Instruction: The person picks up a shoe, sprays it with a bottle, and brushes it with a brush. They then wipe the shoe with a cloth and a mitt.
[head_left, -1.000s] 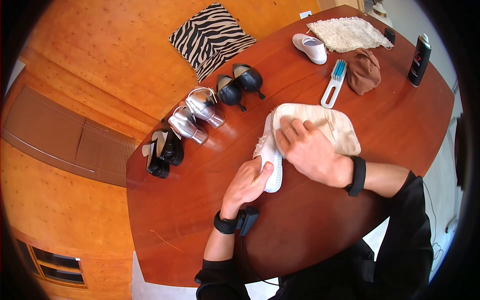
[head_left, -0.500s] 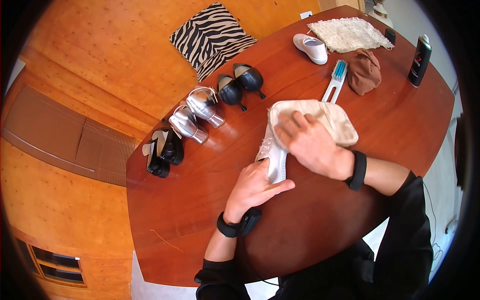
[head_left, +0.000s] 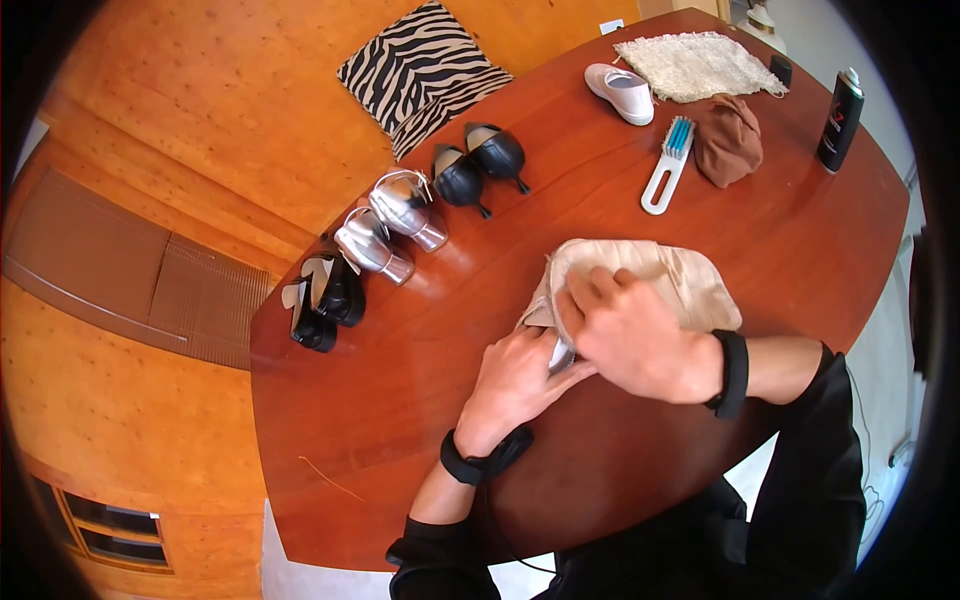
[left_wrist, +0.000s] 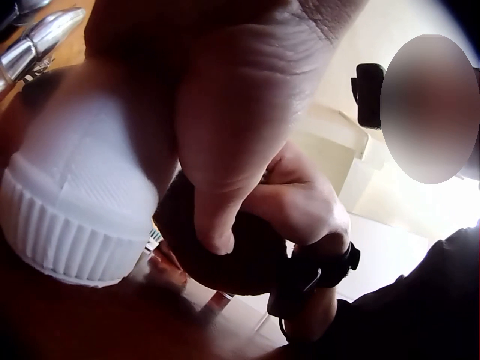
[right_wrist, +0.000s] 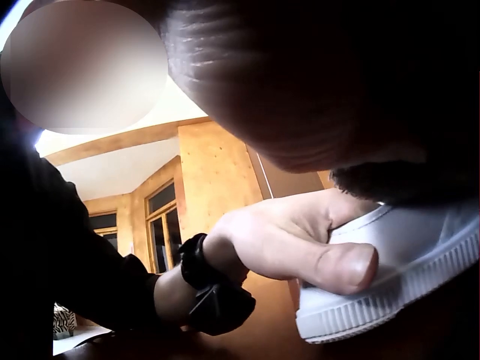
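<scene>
A white lace-up sneaker (head_left: pixel 562 357) is held at its heel by my left hand (head_left: pixel 520 385). In the right wrist view the left thumb (right_wrist: pixel 345 266) lies along the sneaker's outer side, above the ribbed sole, while the other fingers go into the opening. My right hand (head_left: pixel 635 335), fingers bent, grips a beige cloth pad (head_left: pixel 695 280) and presses it over the front of the sneaker. The pad covers the toe and laces in the head view. From the left wrist, the ribbed sneaker end (left_wrist: pixel 82 217) shows beside the left hand (left_wrist: pixel 232 127).
Beyond the pad lie a white brush with blue bristles (head_left: pixel 668 165), a brown cloth (head_left: pixel 728 142), another white sneaker (head_left: pixel 622 95) and a cream fluffy cloth (head_left: pixel 700 68). A black spray can (head_left: pixel 840 122) stands right. Black heels (head_left: pixel 480 165), silver heels (head_left: pixel 390 228) and black shoes (head_left: pixel 327 300) line the far edge.
The pad, right hand and sneaker have come nearer the body, uncovering the brush handle. The left hand has turned on the sneaker's heel, and the pad now covers more of the sneaker.
</scene>
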